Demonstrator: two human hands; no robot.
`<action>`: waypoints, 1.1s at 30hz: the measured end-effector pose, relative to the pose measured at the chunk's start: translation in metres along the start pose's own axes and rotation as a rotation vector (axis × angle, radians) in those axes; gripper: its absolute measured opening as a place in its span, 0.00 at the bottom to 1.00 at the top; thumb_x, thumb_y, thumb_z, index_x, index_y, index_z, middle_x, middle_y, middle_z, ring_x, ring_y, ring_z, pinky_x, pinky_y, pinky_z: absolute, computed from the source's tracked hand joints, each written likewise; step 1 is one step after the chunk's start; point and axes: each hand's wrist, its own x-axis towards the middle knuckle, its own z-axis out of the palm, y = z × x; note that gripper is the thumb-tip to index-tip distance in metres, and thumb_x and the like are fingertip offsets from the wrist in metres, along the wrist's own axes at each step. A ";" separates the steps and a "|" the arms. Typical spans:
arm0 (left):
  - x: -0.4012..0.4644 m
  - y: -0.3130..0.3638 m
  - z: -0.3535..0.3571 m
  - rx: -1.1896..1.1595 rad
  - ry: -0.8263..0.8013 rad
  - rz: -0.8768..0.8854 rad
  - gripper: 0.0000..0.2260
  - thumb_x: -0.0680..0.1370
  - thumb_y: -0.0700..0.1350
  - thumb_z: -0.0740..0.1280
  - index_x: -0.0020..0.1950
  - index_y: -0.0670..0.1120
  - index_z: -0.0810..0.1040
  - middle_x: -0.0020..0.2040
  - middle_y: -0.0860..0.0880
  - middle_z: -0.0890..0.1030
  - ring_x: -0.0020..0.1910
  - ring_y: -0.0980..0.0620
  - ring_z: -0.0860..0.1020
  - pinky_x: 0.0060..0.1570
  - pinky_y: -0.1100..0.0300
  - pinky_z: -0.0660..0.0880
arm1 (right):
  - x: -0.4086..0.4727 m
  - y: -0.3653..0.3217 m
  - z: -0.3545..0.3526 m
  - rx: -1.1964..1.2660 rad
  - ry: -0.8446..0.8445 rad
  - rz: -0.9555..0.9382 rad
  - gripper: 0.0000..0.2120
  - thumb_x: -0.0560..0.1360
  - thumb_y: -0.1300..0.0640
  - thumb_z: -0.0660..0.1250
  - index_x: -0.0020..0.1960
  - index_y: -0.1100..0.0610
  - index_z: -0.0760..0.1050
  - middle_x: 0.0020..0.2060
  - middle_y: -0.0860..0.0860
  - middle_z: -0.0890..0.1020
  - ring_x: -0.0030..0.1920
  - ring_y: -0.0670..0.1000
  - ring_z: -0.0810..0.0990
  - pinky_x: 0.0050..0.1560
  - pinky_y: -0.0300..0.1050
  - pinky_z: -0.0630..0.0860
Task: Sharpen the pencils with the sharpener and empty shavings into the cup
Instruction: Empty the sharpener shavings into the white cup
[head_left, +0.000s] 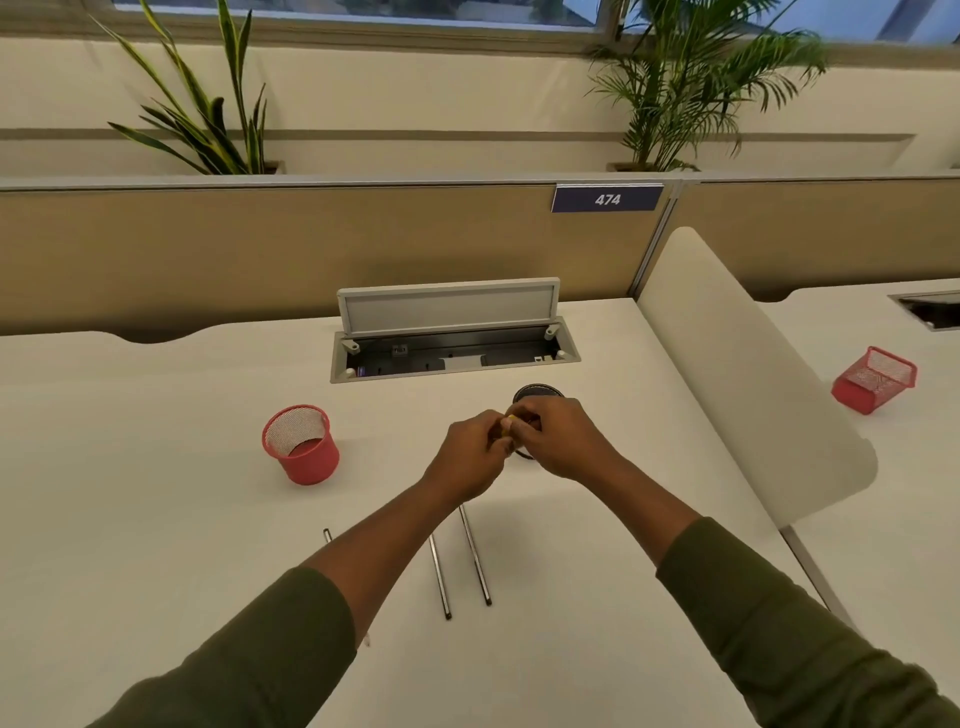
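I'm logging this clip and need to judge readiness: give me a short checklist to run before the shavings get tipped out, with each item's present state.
1. Sharpener in hand: ok. The left hand and right hand meet around a small yellow item, mostly hidden by the fingers.
2. Black cup under the hands: ok, it sits just behind and below them, partly covered.
3. Black cup upright: cannot tell, only part of its rim shows.
4. Pencil out of the sharpener: cannot tell, the fingers cover it.
5. Remaining pencils out of the way: ok, they lie on the desk nearer the person.
6. Red mesh cup out of the way: ok, off to the left.
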 end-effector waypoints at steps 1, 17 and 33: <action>0.005 0.002 0.002 0.006 -0.007 -0.003 0.08 0.79 0.42 0.63 0.57 0.44 0.77 0.50 0.46 0.82 0.48 0.51 0.80 0.48 0.62 0.76 | 0.004 0.002 -0.003 -0.008 0.003 0.004 0.12 0.80 0.52 0.63 0.57 0.56 0.80 0.49 0.53 0.83 0.47 0.49 0.80 0.48 0.38 0.75; 0.056 0.000 0.020 -0.081 0.024 0.023 0.09 0.78 0.35 0.62 0.51 0.45 0.80 0.43 0.50 0.81 0.44 0.53 0.79 0.47 0.64 0.77 | 0.047 0.031 -0.002 0.082 0.086 0.116 0.10 0.80 0.56 0.62 0.56 0.57 0.80 0.48 0.52 0.84 0.45 0.48 0.80 0.46 0.37 0.75; 0.079 -0.003 0.022 -0.026 0.026 -0.036 0.12 0.75 0.42 0.70 0.58 0.47 0.77 0.52 0.50 0.80 0.49 0.56 0.76 0.43 0.75 0.70 | 0.057 0.063 -0.011 0.159 0.192 0.165 0.12 0.81 0.54 0.61 0.62 0.55 0.77 0.54 0.53 0.82 0.49 0.47 0.77 0.42 0.30 0.71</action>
